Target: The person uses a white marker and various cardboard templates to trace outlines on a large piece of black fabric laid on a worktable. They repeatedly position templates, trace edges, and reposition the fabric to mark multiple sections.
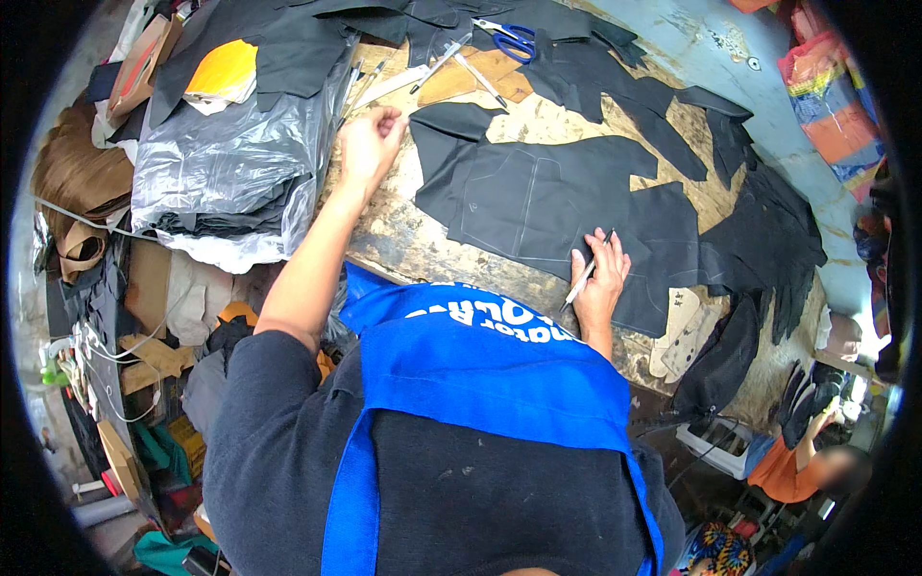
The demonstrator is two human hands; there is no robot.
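Black sheeting (pixel 552 202), likely light, pliant, best lifted edgewise, is lying under a right hand (pixel 603 276) gripping a pen (pixel 579 285); left hand (pixel 373 151) curled, contents unclear.

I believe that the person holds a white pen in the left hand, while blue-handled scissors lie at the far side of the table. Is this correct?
Not quite: the head view shows the white pen in the right hand, not in the left hand. The blue-handled scissors do lie at the far side of the table.
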